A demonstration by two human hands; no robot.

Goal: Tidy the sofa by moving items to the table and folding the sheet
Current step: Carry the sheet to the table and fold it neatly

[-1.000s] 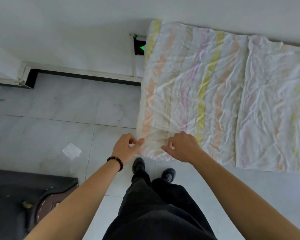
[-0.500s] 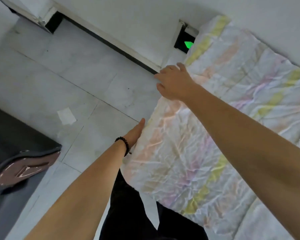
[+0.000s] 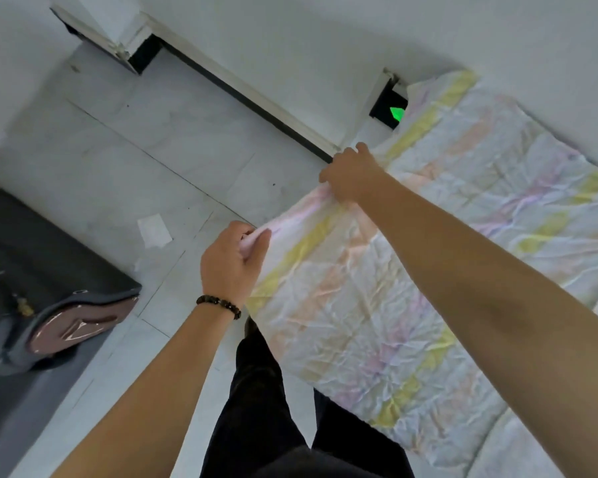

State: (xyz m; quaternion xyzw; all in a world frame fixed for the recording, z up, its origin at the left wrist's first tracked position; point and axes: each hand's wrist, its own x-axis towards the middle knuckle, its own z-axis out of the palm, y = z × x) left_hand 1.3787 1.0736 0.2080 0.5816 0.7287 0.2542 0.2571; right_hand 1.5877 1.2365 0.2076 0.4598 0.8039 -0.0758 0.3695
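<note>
Both my hands pinch the short edge of the striped sheet spread on the floor, left fingers and right fingers clamped. It looks light, limp, crumpled; corners seem best.

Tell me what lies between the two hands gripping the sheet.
In the head view, only the sheet's bunched pink edge spans from the left hand to the right hand; nothing else lies between.
</note>
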